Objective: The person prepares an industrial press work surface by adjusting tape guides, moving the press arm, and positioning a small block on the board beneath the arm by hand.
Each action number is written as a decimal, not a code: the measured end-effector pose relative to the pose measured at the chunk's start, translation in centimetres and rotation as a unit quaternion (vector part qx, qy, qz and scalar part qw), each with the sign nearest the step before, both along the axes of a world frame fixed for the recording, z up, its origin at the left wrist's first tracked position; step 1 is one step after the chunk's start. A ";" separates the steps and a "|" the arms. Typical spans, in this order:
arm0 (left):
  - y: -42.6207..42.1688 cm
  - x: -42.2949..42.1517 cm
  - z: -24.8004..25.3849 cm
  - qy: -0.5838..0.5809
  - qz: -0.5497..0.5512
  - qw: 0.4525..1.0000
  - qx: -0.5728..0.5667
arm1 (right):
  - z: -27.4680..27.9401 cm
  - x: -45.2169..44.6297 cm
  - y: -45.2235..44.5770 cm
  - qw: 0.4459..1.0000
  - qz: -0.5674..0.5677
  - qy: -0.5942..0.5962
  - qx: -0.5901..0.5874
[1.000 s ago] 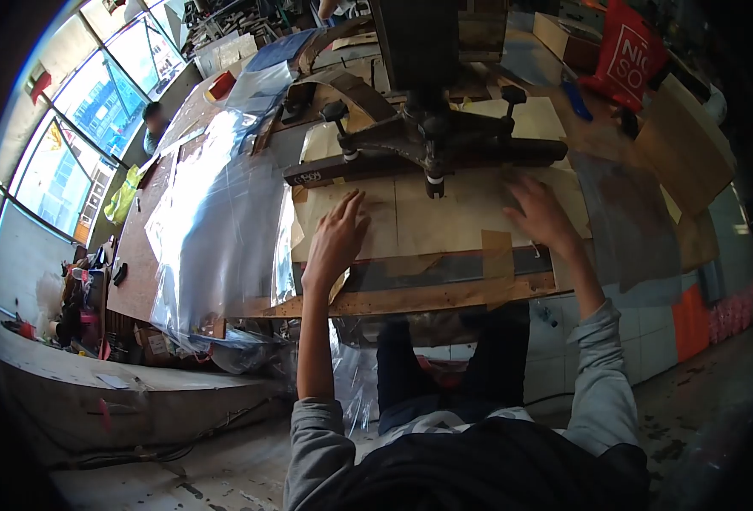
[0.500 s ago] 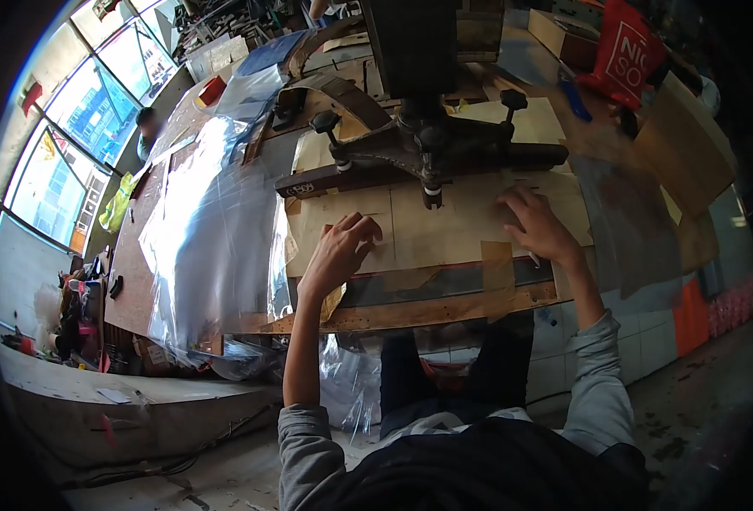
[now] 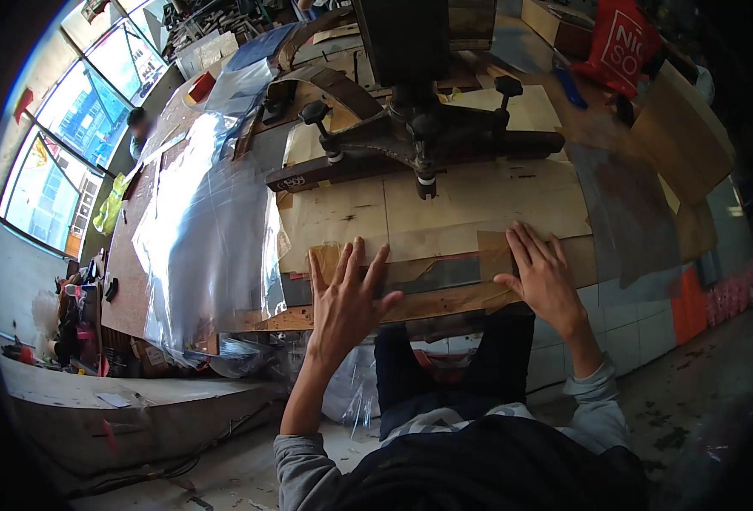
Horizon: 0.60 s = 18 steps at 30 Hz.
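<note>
A: Bench [image 3: 125, 285] by the windows [image 3: 65, 187], wood front edge [image 3: 432, 305] toward you. Where's the work?

B: Cream sheet [image 3: 453, 213], mid-bench, flat. Grey strip [image 3: 449, 273] shows between it and the front edge. My left hand [image 3: 345, 298] is at the sheet's near left, right hand [image 3: 548, 283] at its near right.

A: Hand state?

B: Both wide open, palms down, fingers spread, grips empty. Right thumb overlaps brown tape [image 3: 494, 247]. Can't tell if fingertips press or hover.

A: Room to move?

B: Gap between my hands, over the sheet's near part. Straight ahead the black bar [image 3: 342, 170] spans the sheet, press frame [image 3: 376, 136] above it. That blocks forward reach.

A: Sides?

B: Left: shiny plastic sheets [image 3: 197, 238], right up beside the cream one. Right: translucent sheet [image 3: 627, 213], then cardboard [image 3: 681, 136]. Red bag [image 3: 619, 51] and blue object [image 3: 569, 85] at far right rear.
</note>
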<state>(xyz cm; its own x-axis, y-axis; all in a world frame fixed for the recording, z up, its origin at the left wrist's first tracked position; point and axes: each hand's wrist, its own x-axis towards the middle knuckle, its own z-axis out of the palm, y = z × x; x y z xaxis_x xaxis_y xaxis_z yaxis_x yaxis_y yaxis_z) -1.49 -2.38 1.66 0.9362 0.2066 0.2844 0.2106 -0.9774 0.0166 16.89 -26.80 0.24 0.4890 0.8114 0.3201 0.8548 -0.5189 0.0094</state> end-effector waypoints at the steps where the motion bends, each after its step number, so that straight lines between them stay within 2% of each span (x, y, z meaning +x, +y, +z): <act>1: -0.3 0.0 0.0 0.008 0.003 1.000 0.014 | 0.0 -0.2 0.2 1.000 -0.007 -0.003 -0.003; 7: 3.4 4.2 -1.0 0.016 0.045 0.999 0.016 | 0.0 4.9 4.7 0.996 -0.001 0.092 0.008; 10: 5.5 6.0 -1.8 0.008 0.055 0.998 0.006 | -1.4 6.6 6.4 0.998 0.011 0.026 0.053; 13: 5.9 6.8 -1.8 -0.011 0.061 0.998 -0.011 | -1.6 6.7 7.0 0.992 0.025 0.008 0.125; 15: 5.6 6.9 -1.4 0.006 0.068 0.997 -0.045 | -1.8 6.6 6.9 0.994 0.006 0.009 0.108; 18: 5.7 6.7 -1.5 -0.018 0.056 0.998 -0.025 | -1.8 5.8 6.6 0.995 -0.014 -0.010 0.097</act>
